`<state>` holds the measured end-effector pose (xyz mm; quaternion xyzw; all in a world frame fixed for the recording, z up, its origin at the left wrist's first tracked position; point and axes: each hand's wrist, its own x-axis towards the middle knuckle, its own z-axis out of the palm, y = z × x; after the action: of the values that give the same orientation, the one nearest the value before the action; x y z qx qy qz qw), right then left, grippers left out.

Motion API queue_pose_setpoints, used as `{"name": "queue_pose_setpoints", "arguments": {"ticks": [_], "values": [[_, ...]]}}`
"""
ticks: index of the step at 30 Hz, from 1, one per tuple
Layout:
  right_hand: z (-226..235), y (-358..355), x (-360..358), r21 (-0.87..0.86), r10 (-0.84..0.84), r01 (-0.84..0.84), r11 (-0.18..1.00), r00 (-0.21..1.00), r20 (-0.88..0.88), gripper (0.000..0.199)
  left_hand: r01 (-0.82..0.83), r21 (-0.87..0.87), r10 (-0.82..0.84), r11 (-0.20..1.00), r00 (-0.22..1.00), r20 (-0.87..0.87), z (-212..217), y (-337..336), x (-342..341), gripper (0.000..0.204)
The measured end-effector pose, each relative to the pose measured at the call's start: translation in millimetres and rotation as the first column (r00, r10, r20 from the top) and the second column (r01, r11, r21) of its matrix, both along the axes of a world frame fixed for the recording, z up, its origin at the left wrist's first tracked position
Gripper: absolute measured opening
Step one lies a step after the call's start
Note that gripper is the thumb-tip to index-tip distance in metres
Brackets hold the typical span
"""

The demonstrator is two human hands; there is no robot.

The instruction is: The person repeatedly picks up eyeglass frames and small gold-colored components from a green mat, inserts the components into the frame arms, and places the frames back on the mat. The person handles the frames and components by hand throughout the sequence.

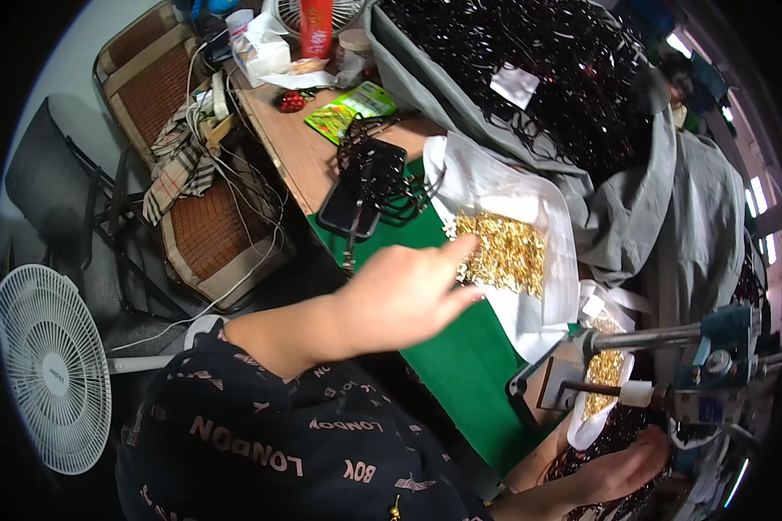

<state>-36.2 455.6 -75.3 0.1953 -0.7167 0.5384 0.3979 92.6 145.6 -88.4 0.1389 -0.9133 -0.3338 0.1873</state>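
1. Reaching toward frame centre, the left hand [408, 291] has its fingertips touching the near left edge of the heap of small gold pieces [506, 252]; the heap runs up-left to down-right, just right of the fingers.
2. Fingers extended, loosely together; whether they pinch any pieces I cannot tell.
3. The right hand [621, 473], lower right, lies palm up, half open, well apart from the heap.
4. White sheet [530, 195] under the heap; green packet [352, 108] upper centre; red can [316, 26] at top.
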Motion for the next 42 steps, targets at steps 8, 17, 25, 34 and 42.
{"name": "queue_pose_setpoints", "arguments": {"ticks": [8, 17, 25, 34, 42], "values": [[-27, -5, 10, 0.041, 0.115, -0.124, 0.991, 0.977, 0.177, 0.026, -0.071, 0.252, 0.045, 0.965, 0.993, 0.109, -20, -91, -13, 0.047], [-29, -49, 34, -0.051, 0.208, -0.206, 0.977, 0.878, 0.431, 0.012, 0.033, -0.503, -0.094, 0.864, 0.991, -0.097, -49, -152, -24, 0.043], [-13, -129, 43, 0.315, 0.714, -0.76, 0.568, 0.646, 0.27, 0.08, 0.207, -0.607, -0.354, 0.767, 0.926, -0.132, 42, -44, 0, 0.035], [-10, 1, 43, -0.27, 0.855, -0.94, 0.21, 0.042, 0.518, 0.021, 0.919, -0.256, -0.853, 0.3, 0.139, -0.502, 66, 67, -41, 0.046], [-10, 242, 47, 0.221, -0.804, 0.773, 0.595, 0.572, 0.164, 0.032, 0.763, -0.188, -0.785, 0.619, 0.608, -0.121, 27, 57, -76, 0.053]]}}
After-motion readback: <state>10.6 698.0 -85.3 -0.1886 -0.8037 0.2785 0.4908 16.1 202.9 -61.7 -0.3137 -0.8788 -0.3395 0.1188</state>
